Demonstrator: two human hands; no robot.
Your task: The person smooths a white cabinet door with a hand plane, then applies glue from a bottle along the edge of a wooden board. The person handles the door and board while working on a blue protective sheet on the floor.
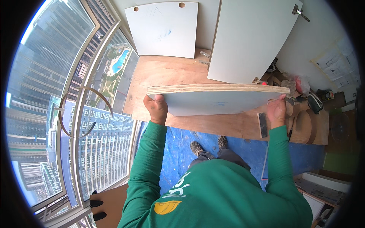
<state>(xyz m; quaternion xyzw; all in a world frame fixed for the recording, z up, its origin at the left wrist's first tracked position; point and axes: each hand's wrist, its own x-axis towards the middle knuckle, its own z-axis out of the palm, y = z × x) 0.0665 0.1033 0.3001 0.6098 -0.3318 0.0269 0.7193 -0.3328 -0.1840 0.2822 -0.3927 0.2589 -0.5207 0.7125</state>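
Observation:
Between my two hands stands a white-faced plywood panel (205,102) with its layered raw edge facing up and a small blue mark on its face. My left hand (156,108) is closed around its left end, thumb on the near face. At the opposite end my right hand (277,111) grips the panel's right side. The panel is above the wooden work table (167,74); whether its lower edge rests on the tabletop I cannot tell. The fingers behind the panel are hidden.
Another white panel (163,32) with two round holes leans on the wall. A taller white door (253,38) with hinges leans beside it. Bags, edging coils and a black pouch (315,103) crowd the table's right. A strip loop (61,117) hangs by the window. Blue sheeting (175,152) covers the floor.

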